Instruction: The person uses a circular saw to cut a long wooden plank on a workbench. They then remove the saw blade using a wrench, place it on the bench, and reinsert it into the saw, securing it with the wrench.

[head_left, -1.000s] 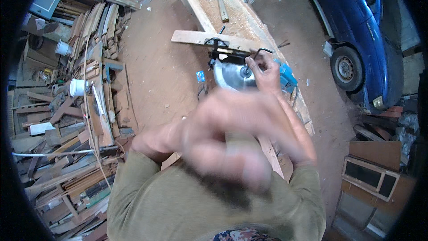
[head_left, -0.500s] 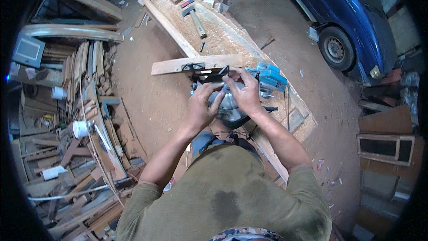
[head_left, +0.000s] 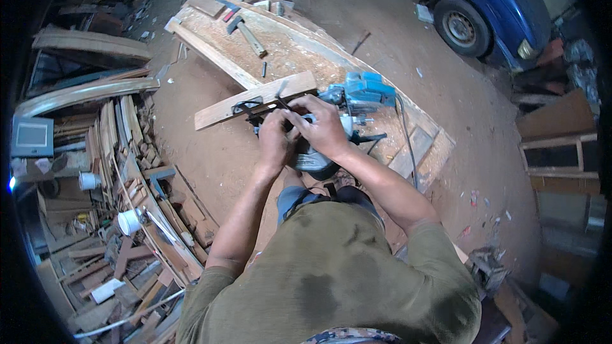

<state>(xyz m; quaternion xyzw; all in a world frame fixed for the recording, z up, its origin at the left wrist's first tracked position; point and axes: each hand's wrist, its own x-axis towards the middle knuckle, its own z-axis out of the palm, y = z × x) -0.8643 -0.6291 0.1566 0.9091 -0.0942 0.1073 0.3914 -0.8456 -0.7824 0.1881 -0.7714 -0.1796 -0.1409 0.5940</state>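
Note:
My left hand and my right hand meet close in front of me, fingers curled and pressed together over a black and grey power tool. Whatever small part the fingertips pinch is hidden behind the knuckles. The tool's rounded grey body shows below my hands, and its black frame sticks out beyond my left fingers. Just past it, a wooden board lies at a slant across the near end of the workbench. A blue electric planer rests right of my right hand.
Wood shavings cover the workbench. On it lie a hammer, a small dark stick-like piece and a red and blue tool. A cable hangs by the planer. Scrap wood fills the left; a blue vehicle stands far right.
Both hands have closed in together over the tool, and the fingers are more curled. The board now slants more. The whole view has turned and shifted a little.

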